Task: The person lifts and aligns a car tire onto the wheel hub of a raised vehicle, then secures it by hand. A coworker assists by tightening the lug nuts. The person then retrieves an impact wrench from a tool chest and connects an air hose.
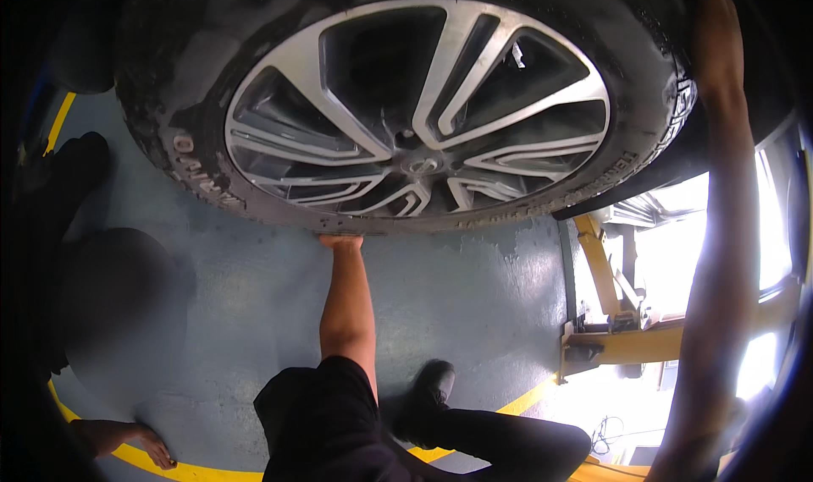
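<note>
A large car wheel [423, 165] fills the upper middle, its black tyre [182, 84] around a silver and black multi-spoke rim. My left hand [341, 241] is against the tyre's lower edge, supporting it from below; the fingers go out of sight under the rubber. Along the right side my bare right arm reaches up to the tyre's upper right side. There my right hand [716, 33] is in shadow beside the tread, and its fingers are hidden.
A person with a blurred head [118, 304] is close on the left, one hand [152, 448] low over the floor. Grey floor [474, 304] bears yellow lines. At right stands a yellow lift arm [627, 347], with a cable near it. My bent leg [508, 440] is below.
</note>
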Motion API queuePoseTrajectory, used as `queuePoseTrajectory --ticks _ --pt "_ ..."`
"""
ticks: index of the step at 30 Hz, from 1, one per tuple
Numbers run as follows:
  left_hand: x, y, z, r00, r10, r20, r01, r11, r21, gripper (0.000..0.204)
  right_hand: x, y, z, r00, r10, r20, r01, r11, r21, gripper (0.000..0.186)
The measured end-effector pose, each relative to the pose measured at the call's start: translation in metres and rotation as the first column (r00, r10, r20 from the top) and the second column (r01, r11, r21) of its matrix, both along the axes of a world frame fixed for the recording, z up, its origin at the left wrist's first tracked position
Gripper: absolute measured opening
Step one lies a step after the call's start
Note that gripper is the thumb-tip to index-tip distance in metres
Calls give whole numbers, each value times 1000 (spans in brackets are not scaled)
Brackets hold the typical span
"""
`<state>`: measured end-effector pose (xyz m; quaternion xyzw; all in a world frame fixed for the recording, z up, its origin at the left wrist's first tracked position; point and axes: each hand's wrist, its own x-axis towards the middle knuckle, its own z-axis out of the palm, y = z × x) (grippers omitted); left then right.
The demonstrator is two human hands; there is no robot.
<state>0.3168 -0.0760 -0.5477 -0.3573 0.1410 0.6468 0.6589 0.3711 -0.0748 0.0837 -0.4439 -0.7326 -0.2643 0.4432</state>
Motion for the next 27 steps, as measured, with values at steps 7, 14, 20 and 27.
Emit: queuePoseTrajectory --ticks 7,14,20,27 --pt "-4 -2 -24 991 129 -42 -107 930 352 56 1 -1 4 988 116 101 -104 987 -122 29" --pt "-15 -10 -16 972 74 -224 -56 995 83 65 -20 -17 4 962 -143 232 148 989 -2 30" --pt "-66 0 31 955 195 -222 -152 968 198 64 -64 -22 9 908 -220 357 238 971 -5 35" --pt "-72 0 27 958 166 -236 -142 983 118 66 -72 -18 9 908 -213 360 246 968 -47 40"
